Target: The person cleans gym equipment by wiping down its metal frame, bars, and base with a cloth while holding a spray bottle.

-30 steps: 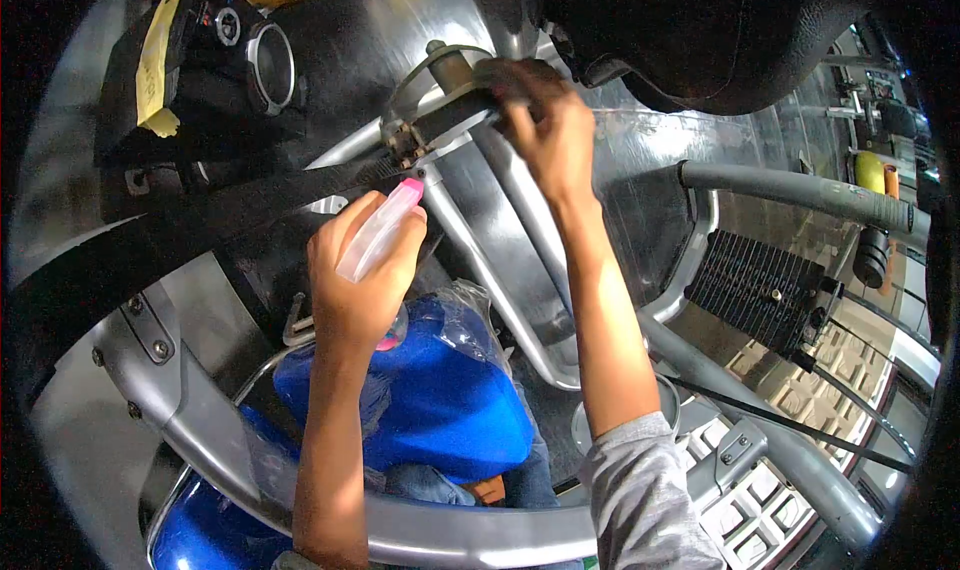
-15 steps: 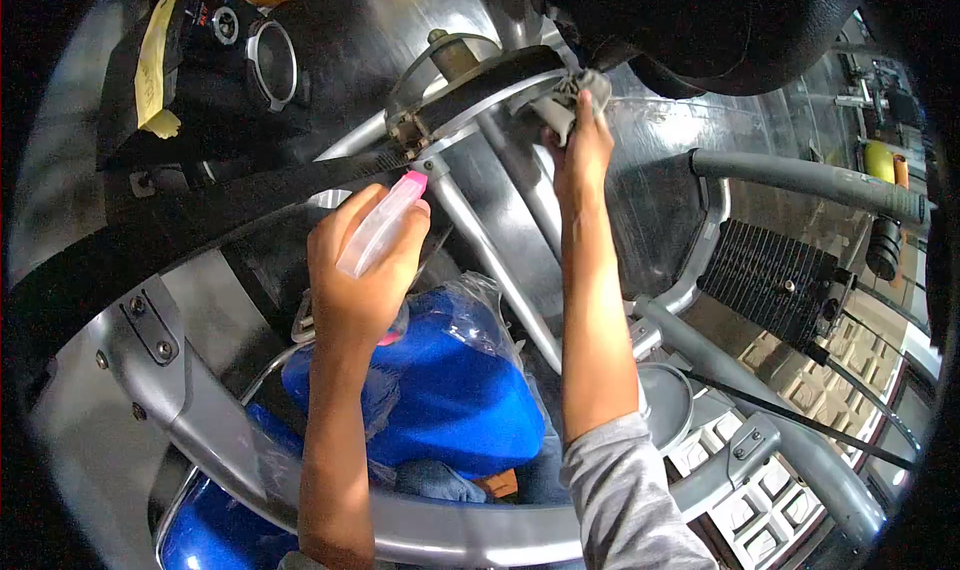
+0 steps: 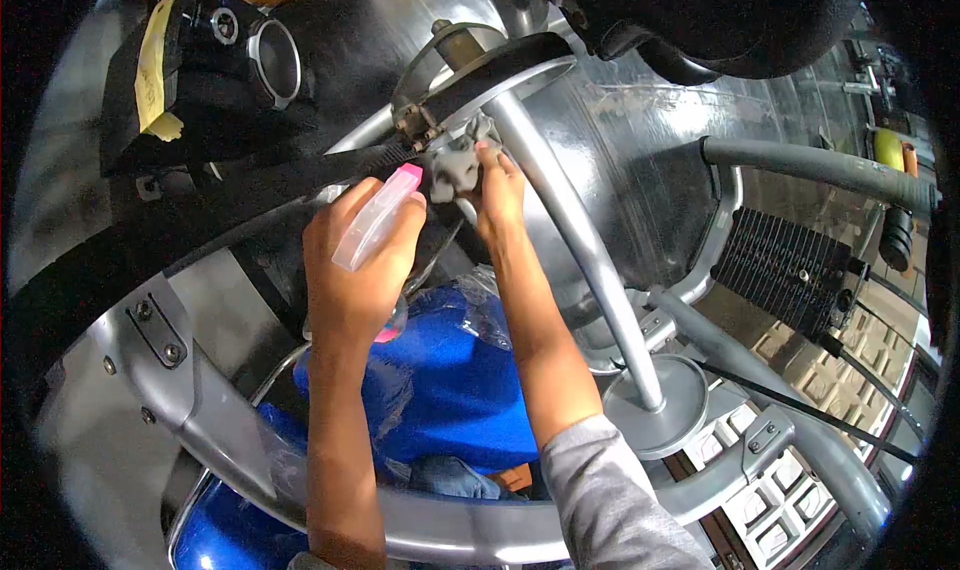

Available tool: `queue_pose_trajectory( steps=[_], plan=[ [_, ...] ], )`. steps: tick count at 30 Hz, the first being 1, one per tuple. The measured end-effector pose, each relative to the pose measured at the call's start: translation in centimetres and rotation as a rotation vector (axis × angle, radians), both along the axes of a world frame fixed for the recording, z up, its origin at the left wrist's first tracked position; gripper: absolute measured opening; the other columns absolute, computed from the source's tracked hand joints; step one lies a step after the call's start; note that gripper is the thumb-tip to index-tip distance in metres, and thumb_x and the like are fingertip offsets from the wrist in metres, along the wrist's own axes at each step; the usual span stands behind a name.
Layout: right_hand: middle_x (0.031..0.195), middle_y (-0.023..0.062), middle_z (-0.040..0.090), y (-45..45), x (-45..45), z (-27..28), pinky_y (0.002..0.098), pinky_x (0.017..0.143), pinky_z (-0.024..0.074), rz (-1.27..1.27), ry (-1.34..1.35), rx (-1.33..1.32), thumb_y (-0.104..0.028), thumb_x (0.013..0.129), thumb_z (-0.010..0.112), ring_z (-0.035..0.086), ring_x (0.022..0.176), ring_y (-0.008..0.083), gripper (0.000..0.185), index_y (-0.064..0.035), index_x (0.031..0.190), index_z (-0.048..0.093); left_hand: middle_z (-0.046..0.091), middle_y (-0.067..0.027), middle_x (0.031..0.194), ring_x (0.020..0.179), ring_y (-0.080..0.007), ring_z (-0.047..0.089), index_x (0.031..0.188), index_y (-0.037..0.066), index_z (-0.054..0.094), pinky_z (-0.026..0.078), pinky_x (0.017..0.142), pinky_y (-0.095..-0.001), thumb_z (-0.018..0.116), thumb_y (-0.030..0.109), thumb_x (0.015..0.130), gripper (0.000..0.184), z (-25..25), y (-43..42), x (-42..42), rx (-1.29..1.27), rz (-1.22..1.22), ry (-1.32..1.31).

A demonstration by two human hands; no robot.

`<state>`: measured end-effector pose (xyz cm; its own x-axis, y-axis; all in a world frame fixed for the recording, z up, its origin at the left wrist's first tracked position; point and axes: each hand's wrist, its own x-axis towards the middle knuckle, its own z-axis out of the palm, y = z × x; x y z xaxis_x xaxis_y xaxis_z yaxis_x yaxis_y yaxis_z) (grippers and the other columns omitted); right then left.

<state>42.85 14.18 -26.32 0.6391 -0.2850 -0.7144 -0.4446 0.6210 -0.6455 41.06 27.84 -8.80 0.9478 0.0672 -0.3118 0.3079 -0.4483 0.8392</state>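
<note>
My left hand (image 3: 340,295) is closed around a spray bottle with a clear trigger head (image 3: 372,225) and a pink nozzle tip. Most of the bottle's body is hidden behind the hand. My right hand (image 3: 503,195) grips a crumpled grey cloth (image 3: 455,173) beneath the black-rimmed round metal part (image 3: 500,75) of the machine. The cloth is by the bolted bracket (image 3: 416,130) at the end of a black belt-like strip (image 3: 255,195); whether it touches the bracket, I cannot tell. A silver tube (image 3: 570,225) runs down just right of that hand.
Below my hands is a blue seat-like surface (image 3: 450,400) with clear plastic on it. A curved grey frame tube (image 3: 460,530) crosses the front. At upper left stands a black box (image 3: 200,70) with yellow tape; a ribbed black block (image 3: 780,270) is at right.
My right hand has moved left with the cloth, from the round part's right end to beside the bracket. The silver tube has swung to the right. My left hand has barely moved.
</note>
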Motion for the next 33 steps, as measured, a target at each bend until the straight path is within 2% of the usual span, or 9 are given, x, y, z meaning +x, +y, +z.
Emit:
queue_pose_trajectory(
  steps=[6,11,14,16,19,22,27,30,33],
  plan=[
    [0.099,0.0094,0.063,2.1,4.1,-3.6,0.0327,0.059,0.0549,-0.234,0.027,0.066,-0.018,0.096,0.058,0.062,0.072,0.0198,0.029,-0.0037,0.121,0.052,0.055,-0.0122,0.060,0.052,-0.0144,0.052,0.073,0.000,0.057,0.042,0.053,-0.0330,0.069,0.015,0.086,0.023,-0.6,0.2,0.0,0.023,-0.028,0.003],
    [0.081,0.0011,0.067,2.7,1.6,-2.3,0.0247,0.052,0.0487,-0.002,-0.034,0.049,-0.029,0.093,0.068,0.059,0.063,0.0116,0.022,-0.0093,0.101,0.067,0.057,-0.0124,0.062,0.054,-0.0140,0.054,0.075,0.000,0.058,0.043,0.054,-0.0323,0.070,0.014,0.085,0.021,-0.6,-0.2,-0.2,0.009,-0.023,0.019],
    [0.093,0.0036,0.069,2.8,0.5,-0.2,0.0299,0.054,0.0491,0.075,-0.126,-0.017,-0.027,0.092,0.068,0.064,0.074,0.0133,0.033,-0.0028,0.114,0.066,0.058,-0.0114,0.063,0.055,-0.0124,0.056,0.076,-0.001,0.059,0.044,0.054,-0.0312,0.071,0.012,0.085,0.020,-1.1,-0.5,-0.5,-0.046,0.015,-0.055],
    [0.090,0.0020,0.068,2.5,0.4,0.1,0.0288,0.052,0.0486,0.093,-0.121,-0.016,-0.028,0.092,0.069,0.063,0.072,0.0140,0.030,-0.0047,0.110,0.068,0.059,-0.0102,0.062,0.056,-0.0111,0.056,0.077,-0.002,0.059,0.045,0.055,-0.0305,0.071,0.011,0.084,0.020,-0.9,-0.7,-0.6,-0.108,0.034,0.003],
    [0.085,0.0029,0.066,3.1,2.1,-1.5,0.0252,0.047,0.0474,-0.180,-0.025,0.137,-0.027,0.093,0.067,0.061,0.068,0.0141,0.022,-0.0059,0.100,0.066,0.057,-0.0116,0.061,0.055,-0.0125,0.055,0.075,-0.001,0.058,0.044,0.054,-0.0323,0.070,0.014,0.086,0.022,-1.2,-0.3,-0.5,-0.042,-0.021,-0.012],
    [0.085,0.0053,0.065,3.0,3.9,-2.2,0.0276,0.046,0.0483,-0.221,0.145,0.112,-0.027,0.093,0.065,0.061,0.066,0.0155,0.023,-0.0040,0.099,0.064,0.057,-0.0136,0.061,0.053,-0.0174,0.056,0.074,-0.001,0.058,0.043,0.054,-0.0346,0.068,0.016,0.087,0.023,-0.8,-0.1,0.0,0.022,-0.045,0.009],
    [0.083,0.0030,0.058,1.6,3.1,1.3,0.0291,0.048,0.0498,0.084,0.098,0.026,-0.036,0.095,0.062,0.055,0.067,0.0145,0.035,-0.0039,0.109,0.059,0.058,-0.0155,0.061,0.053,-0.0243,0.058,0.072,-0.001,0.058,0.044,0.054,-0.0364,0.068,0.016,0.086,0.024,-0.8,0.0,0.1,0.048,-0.045,-0.016],
    [0.076,0.0024,0.058,0.2,3.1,3.9,0.0249,0.042,0.0445,0.228,0.032,-0.061,-0.030,0.098,0.056,0.052,0.057,0.0118,0.025,-0.0060,0.102,0.057,0.058,-0.0157,0.061,0.053,-0.0238,0.059,0.071,-0.001,0.058,0.044,0.054,-0.0361,0.067,0.015,0.086,0.024,-0.9,0.0,0.1,0.022,-0.025,0.005],
    [0.077,0.0048,0.063,-1.4,3.3,4.9,0.0294,0.049,0.0483,0.289,-0.007,-0.206,-0.032,0.095,0.059,0.059,0.063,0.0144,0.032,-0.0028,0.109,0.060,0.057,-0.0151,0.061,0.052,-0.0223,0.057,0.072,-0.001,0.058,0.043,0.054,-0.0358,0.067,0.016,0.087,0.024,-0.8,0.0,0.1,-0.006,-0.025,0.015]
  ],
)
